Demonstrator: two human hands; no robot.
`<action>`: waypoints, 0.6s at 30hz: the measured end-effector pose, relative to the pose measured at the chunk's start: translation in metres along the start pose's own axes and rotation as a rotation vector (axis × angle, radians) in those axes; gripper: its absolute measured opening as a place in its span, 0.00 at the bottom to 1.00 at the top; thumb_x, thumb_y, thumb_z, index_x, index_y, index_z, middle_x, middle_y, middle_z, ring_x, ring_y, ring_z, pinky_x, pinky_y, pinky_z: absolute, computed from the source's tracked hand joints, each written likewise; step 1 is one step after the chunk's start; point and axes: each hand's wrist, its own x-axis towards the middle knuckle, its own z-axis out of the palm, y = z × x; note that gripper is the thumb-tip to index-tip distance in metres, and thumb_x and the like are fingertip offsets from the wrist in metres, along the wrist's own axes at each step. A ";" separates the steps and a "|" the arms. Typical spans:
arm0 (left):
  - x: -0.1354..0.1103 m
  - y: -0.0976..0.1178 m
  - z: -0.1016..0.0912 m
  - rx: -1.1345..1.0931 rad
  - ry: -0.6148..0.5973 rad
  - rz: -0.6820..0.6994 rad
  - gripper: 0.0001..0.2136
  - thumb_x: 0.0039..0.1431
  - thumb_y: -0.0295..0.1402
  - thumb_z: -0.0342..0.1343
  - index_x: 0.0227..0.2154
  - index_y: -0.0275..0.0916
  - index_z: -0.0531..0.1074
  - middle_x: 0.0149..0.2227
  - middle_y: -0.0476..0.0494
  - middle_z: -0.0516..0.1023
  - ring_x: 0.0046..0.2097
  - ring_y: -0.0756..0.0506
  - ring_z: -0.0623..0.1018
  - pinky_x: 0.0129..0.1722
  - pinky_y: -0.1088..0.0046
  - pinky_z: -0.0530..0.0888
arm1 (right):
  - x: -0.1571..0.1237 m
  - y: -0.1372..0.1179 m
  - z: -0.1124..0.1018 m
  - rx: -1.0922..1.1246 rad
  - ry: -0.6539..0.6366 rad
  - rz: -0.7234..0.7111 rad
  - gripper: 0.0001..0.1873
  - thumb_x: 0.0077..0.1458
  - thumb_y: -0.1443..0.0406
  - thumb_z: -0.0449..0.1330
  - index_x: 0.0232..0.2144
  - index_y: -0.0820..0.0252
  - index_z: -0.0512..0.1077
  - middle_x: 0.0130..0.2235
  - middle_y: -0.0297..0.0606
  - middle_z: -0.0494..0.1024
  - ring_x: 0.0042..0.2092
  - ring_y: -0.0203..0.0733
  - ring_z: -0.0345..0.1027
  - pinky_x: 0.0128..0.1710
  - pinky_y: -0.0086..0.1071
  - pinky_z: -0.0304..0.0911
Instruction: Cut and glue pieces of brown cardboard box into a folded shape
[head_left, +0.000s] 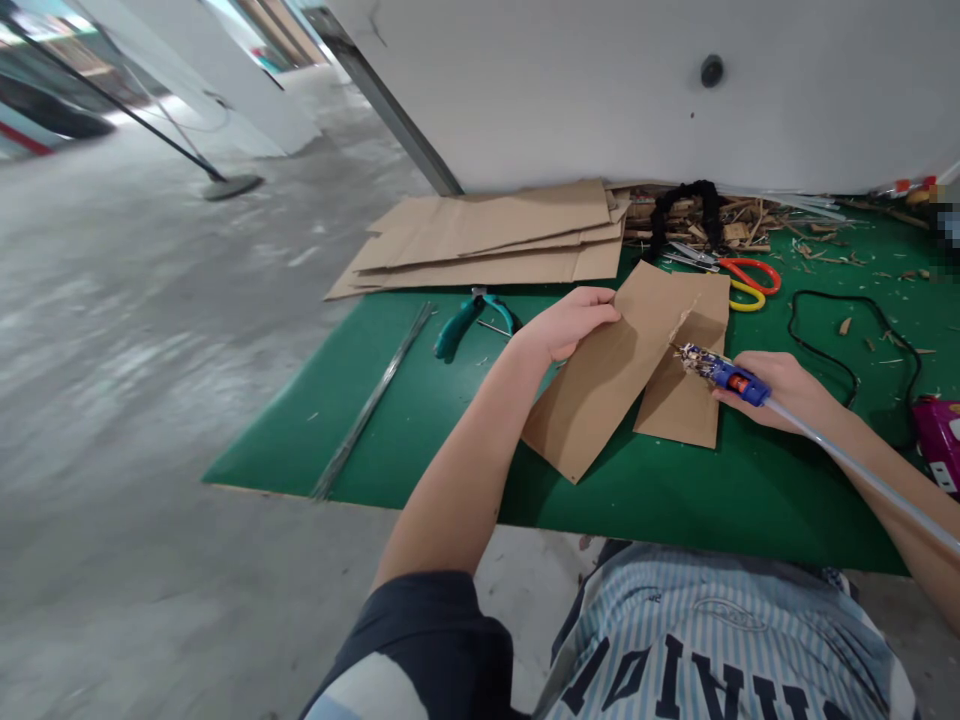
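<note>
My left hand (571, 325) grips the upper left edge of a brown cardboard piece (600, 390), thumb and fingers closed around it. This piece is tilted and overlaps a second cardboard flap (679, 405); I cannot tell whether the two are joined. In my right hand (791, 390) is a blue hot glue gun (739, 383), its nozzle close to the cardboard where a pale streak runs. A long translucent glue stick (862, 462) sticks out of the gun's back. Scissors (750, 280) with red and yellow handles lie just behind the cardboard, partly covered by it.
On the green table (420, 420) lie teal pliers (472, 322), a bundle of thin wires (375, 400), a cardboard stack (487, 240), wood scraps (750, 222) and a black fuzzy strip (686, 205). A black cord (847, 295) curls at right near a magenta box (937, 435). A white wall (600, 90) stands behind.
</note>
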 end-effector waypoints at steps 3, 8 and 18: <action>0.000 0.000 0.000 0.000 0.003 0.002 0.09 0.50 0.24 0.53 0.34 0.35 0.74 0.29 0.46 0.79 0.30 0.47 0.79 0.30 0.71 0.76 | 0.001 0.000 0.002 0.010 0.053 0.027 0.16 0.58 0.52 0.53 0.28 0.58 0.66 0.27 0.37 0.70 0.28 0.36 0.65 0.28 0.28 0.58; 0.001 -0.003 -0.002 -0.015 0.007 0.010 0.10 0.49 0.25 0.54 0.35 0.36 0.75 0.29 0.46 0.79 0.31 0.47 0.79 0.31 0.71 0.76 | 0.004 0.000 0.001 -0.035 0.020 0.051 0.19 0.57 0.50 0.52 0.24 0.57 0.64 0.23 0.36 0.68 0.25 0.36 0.63 0.25 0.28 0.55; 0.002 -0.001 -0.001 -0.015 0.012 0.013 0.09 0.50 0.25 0.53 0.35 0.35 0.75 0.29 0.46 0.79 0.30 0.48 0.79 0.30 0.73 0.76 | -0.002 0.009 0.010 -0.049 -0.077 0.002 0.19 0.57 0.49 0.54 0.24 0.57 0.63 0.24 0.34 0.69 0.26 0.35 0.64 0.25 0.27 0.53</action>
